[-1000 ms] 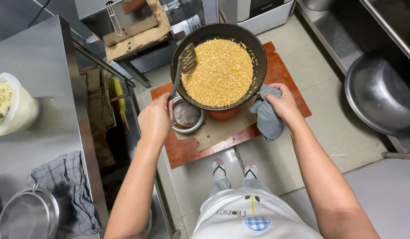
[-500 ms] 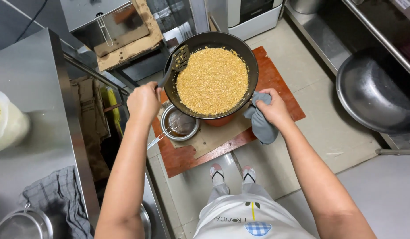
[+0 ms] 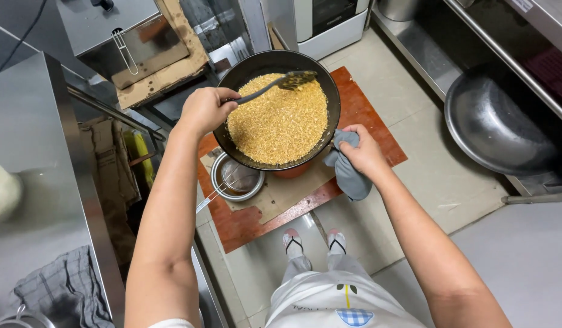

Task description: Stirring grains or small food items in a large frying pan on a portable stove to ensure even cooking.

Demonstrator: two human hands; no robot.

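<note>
Left hand (image 3: 203,109) now lifting spatula (image 3: 275,86), right hand (image 3: 361,150) gripping pan (image 3: 278,118)

a round black pan (image 3: 328,85), filled almost to the rim with golden-yellow fried bits (image 3: 278,124), sits level above the floor. a dark spatula (image 3: 275,85) lies slanted across its upper left edge, blade on the bits. a grey cloth (image 3: 348,173) hangs at the pan's right rim.
</note>
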